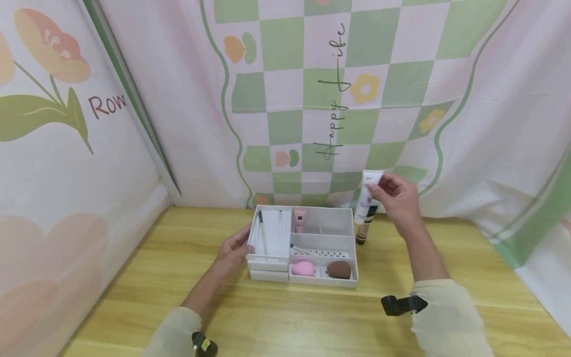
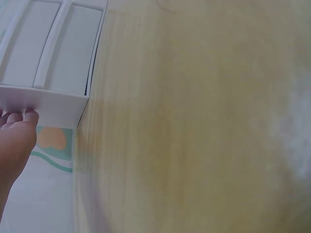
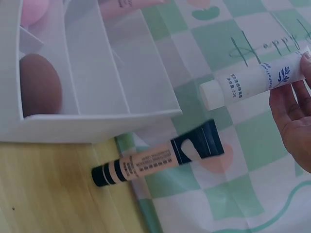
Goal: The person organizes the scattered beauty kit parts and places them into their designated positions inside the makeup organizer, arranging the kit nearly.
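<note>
My right hand [image 1: 399, 201] pinches a white squeeze tube [image 1: 368, 196] near its flat end, with the cap pointing down. In the right wrist view this white tube [image 3: 262, 80] shows blue print and a leaf mark. Just below it, a beige tube with black ends [image 1: 363, 230] stands beside the white organizer box [image 1: 323, 284], on its right. My left hand [image 1: 232, 255] touches the organizer's left side. Its fingertips [image 2: 31, 115] rest against the side wall in the left wrist view.
Inside the organizer are two thin brushes [image 1: 262, 233], a pink tube [image 1: 300, 219], a small dark-tipped brush [image 1: 301, 250], a pink sponge [image 1: 303, 268] and a brown sponge [image 1: 340, 269]. Two drawers [image 1: 269, 274] sit at its front left. A patterned cloth [image 1: 285, 129] hangs behind the wooden table [image 1: 303, 322].
</note>
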Demonstrator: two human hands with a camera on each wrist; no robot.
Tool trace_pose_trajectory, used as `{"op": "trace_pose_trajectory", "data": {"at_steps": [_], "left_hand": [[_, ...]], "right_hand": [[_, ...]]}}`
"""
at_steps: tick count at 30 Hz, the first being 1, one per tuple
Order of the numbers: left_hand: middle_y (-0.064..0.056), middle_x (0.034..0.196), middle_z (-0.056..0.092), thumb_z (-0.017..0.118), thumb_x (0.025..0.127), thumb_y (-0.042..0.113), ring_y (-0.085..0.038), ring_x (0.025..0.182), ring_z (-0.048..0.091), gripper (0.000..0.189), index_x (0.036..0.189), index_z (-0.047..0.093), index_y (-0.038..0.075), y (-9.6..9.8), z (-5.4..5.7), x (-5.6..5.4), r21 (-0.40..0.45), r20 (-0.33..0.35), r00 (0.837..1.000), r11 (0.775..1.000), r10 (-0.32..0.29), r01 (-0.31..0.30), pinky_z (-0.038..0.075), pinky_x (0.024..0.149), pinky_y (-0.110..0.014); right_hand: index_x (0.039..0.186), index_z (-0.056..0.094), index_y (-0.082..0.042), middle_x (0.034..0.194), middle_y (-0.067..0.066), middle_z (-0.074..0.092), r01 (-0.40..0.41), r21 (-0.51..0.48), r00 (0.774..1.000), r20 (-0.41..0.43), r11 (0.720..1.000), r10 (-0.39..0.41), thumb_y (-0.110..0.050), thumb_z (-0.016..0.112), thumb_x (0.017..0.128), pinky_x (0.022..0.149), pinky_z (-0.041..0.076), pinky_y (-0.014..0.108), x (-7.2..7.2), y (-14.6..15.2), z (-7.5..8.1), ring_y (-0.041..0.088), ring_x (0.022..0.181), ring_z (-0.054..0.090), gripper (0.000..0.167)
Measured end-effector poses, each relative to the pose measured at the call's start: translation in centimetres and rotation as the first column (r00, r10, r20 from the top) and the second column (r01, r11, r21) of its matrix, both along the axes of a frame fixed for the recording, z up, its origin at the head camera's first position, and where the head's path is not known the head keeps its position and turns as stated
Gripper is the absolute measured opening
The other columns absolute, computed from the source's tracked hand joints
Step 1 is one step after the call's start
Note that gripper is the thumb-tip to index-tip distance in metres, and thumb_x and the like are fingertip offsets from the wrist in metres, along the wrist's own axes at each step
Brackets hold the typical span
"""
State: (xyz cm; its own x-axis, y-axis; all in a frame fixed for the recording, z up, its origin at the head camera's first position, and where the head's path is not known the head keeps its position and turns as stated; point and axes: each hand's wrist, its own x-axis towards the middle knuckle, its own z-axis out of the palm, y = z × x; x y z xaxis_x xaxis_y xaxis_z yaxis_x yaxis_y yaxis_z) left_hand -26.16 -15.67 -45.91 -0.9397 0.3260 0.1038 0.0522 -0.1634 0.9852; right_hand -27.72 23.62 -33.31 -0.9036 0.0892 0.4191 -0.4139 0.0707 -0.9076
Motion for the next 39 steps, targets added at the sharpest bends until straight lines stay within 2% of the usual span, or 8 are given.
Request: {"op": "trace_pose_trajectory", "data": {"at_steps": [4,7,10,13,17,24,30,39], "left_hand": [[-0.016,0.172,0.013,0.052,0.091,-0.004,-0.034,0.160,0.013,0.074,0.159,0.023,-0.001,0.0,0.0,0.0,0.009,-0.007,1.000,1.000,-0.003,0.003,0.026,0.124,-0.029],[-0.017,0.171,0.014,0.052,0.090,-0.005,-0.034,0.160,0.014,0.074,0.159,0.023,-0.002,-0.1,-0.2,0.0,0.017,-0.006,1.000,1.000,0.000,0.000,0.029,0.123,-0.026],[-0.018,0.171,0.014,0.052,0.090,-0.005,-0.035,0.160,0.014,0.074,0.158,0.023,-0.003,-0.2,-0.3,0.0,0.019,-0.010,1.000,1.000,0.006,-0.005,0.029,0.123,-0.027],[-0.017,0.171,0.015,0.052,0.090,-0.005,-0.035,0.160,0.015,0.074,0.158,0.023,-0.002,-0.1,-0.4,0.0,0.015,-0.008,1.000,1.000,0.011,-0.011,0.029,0.123,-0.028],[-0.015,0.172,0.015,0.052,0.091,-0.004,-0.033,0.160,0.015,0.074,0.159,0.023,0.000,-0.1,-0.3,0.0,0.006,-0.001,1.000,1.000,0.005,-0.005,0.028,0.123,-0.027],[-0.015,0.171,0.014,0.052,0.092,-0.003,-0.034,0.160,0.013,0.074,0.159,0.023,0.000,0.0,-0.2,0.1,0.003,-0.003,1.000,1.000,0.002,-0.002,0.027,0.124,-0.027],[-0.016,0.171,0.013,0.051,0.092,-0.004,-0.035,0.160,0.012,0.073,0.159,0.022,-0.002,0.0,-0.2,0.0,0.008,-0.007,1.000,1.000,-0.004,0.004,0.028,0.123,-0.027],[-0.017,0.171,0.014,0.052,0.091,-0.005,-0.035,0.160,0.014,0.073,0.159,0.023,-0.001,0.1,0.0,0.1,0.004,0.002,1.000,1.000,0.022,-0.022,0.028,0.124,-0.029]], "right_hand": [[0.098,0.068,-0.025,0.092,-0.021,0.067,0.012,0.099,1.000,0.012,0.995,-0.013,-0.008,0.070,0.094,0.078,0.057,0.005,-0.4,-1.7,-0.4,-0.004,0.086,0.063,0.018],[0.104,0.068,-0.015,0.092,-0.023,0.064,0.017,0.155,0.999,0.033,0.988,-0.023,-0.010,0.069,0.095,0.079,0.057,0.006,-0.8,-2.9,-0.7,-0.004,0.087,0.062,0.011],[0.113,0.065,0.001,0.089,-0.025,0.062,0.016,0.191,0.998,0.056,0.982,-0.027,-0.012,0.069,0.095,0.077,0.056,0.007,-1.2,-3.8,-1.2,-0.004,0.086,0.060,0.022],[0.118,0.061,0.010,0.085,-0.025,0.063,0.004,0.201,0.996,0.086,0.980,-0.022,-0.012,0.068,0.095,0.075,0.056,0.008,-1.6,-4.5,-2.0,-0.004,0.084,0.060,0.032],[0.119,0.062,0.010,0.089,-0.019,0.065,0.009,0.231,0.994,0.100,0.973,-0.032,-0.012,0.069,0.095,0.078,0.054,0.006,-2.2,-5.0,-3.3,-0.007,0.085,0.060,0.033],[0.119,0.063,0.009,0.102,0.003,0.068,0.020,0.282,0.992,0.113,0.959,-0.054,-0.010,0.069,0.095,0.081,0.054,0.005,-2.8,-5.2,-5.5,-0.007,0.087,0.060,0.032],[0.120,0.063,0.010,0.108,0.014,0.066,0.009,0.268,0.988,0.144,0.963,-0.049,-0.007,0.068,0.095,0.081,0.054,0.005,-2.9,-5.4,-6.8,-0.004,0.088,0.059,0.030],[0.123,0.062,0.011,0.117,0.028,0.066,-0.012,0.262,0.983,0.178,0.965,-0.036,-0.004,0.066,0.095,0.082,0.051,0.003,-2.8,-6.2,-8.3,-0.008,0.089,0.058,0.032]]}}
